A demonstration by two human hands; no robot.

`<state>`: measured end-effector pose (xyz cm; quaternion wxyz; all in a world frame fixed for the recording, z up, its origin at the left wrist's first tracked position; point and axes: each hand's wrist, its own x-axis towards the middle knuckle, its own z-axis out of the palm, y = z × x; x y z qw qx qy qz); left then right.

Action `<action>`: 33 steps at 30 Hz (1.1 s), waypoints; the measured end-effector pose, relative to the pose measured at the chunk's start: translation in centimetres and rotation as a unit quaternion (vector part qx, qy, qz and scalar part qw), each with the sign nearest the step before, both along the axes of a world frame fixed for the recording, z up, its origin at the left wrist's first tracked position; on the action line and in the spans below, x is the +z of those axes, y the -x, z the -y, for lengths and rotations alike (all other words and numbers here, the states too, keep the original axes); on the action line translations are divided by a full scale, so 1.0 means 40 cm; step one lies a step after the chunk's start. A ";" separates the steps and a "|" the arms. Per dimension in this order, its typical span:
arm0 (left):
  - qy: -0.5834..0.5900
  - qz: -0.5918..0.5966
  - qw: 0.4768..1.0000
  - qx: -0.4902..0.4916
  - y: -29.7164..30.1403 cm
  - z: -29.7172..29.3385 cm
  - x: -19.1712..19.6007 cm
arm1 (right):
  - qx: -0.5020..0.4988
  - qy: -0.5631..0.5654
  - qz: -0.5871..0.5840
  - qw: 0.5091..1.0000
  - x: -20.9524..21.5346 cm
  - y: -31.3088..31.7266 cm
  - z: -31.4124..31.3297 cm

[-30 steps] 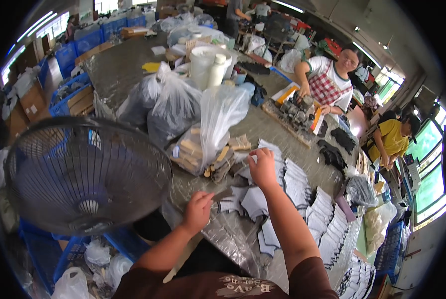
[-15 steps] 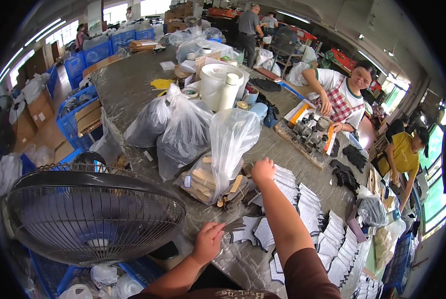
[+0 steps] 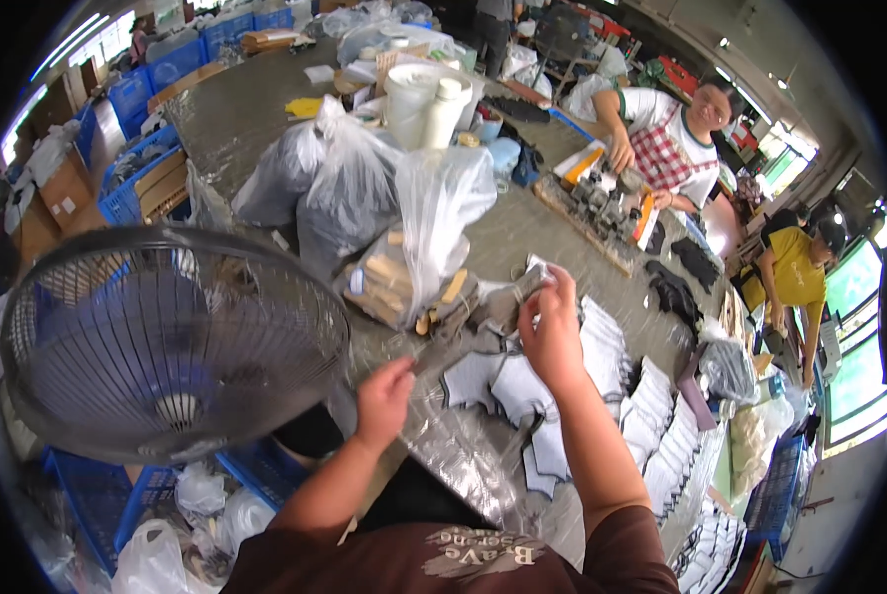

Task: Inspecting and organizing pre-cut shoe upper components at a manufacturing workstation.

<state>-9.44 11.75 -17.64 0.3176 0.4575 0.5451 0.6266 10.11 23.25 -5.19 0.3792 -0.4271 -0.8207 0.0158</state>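
Head view. Work table [image 3: 265, 109], long, covered in shiny sheeting.

Right hand [image 3: 552, 332]: raised over the table, fingers pinched on a small flat grey-and-white cut piece [image 3: 530, 282] held just above the spread of like pieces. Left hand [image 3: 384, 396]: closed round a thin dark tool [image 3: 433, 361]; the tool's kind cannot be told. Its tip points toward the loose pieces.

Step in hand, as judged: one piece lifted off the lot for handling, tool kept ready. The next move likely calls for bringing piece and tool together, or laying the piece onto a stack squarely so the rows stay in order.

Count:
- Loose cut pieces [image 3: 493, 381] flat on the table between the hands: about five, overlapping.
- Stacked rows of cut pieces [image 3: 661, 436] to the right: too many to count, several rows running to the lower edge.
- Clear bag of wooden blocks [image 3: 414, 267]: one, open, just beyond the right hand.
- Grey filled bags [image 3: 314, 183]: two, behind it.
- White rolls [image 3: 418, 99]: two, upright.
- Fan [image 3: 171, 342]: one, wire-caged, left foreground.
- Blue crates [image 3: 131, 193]: several, at the table's left edge.
- Other people: two seated at the right, one in a checked apron [image 3: 666, 148], one in yellow [image 3: 795, 277].
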 end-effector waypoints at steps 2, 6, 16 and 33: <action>0.031 0.259 0.965 0.013 0.006 0.014 -0.010 | 0.017 0.098 0.005 0.995 -0.034 0.005 0.134; 0.117 0.206 0.962 -0.135 0.019 0.118 0.071 | 0.037 0.196 -0.007 0.980 -0.144 0.014 0.298; 0.294 0.112 0.927 -0.203 0.031 0.230 0.085 | 0.059 0.219 -0.043 0.973 -0.229 0.014 0.382; 0.283 0.035 0.942 -0.175 0.006 0.228 0.103 | 0.065 0.361 -0.065 0.928 -0.229 -0.007 0.358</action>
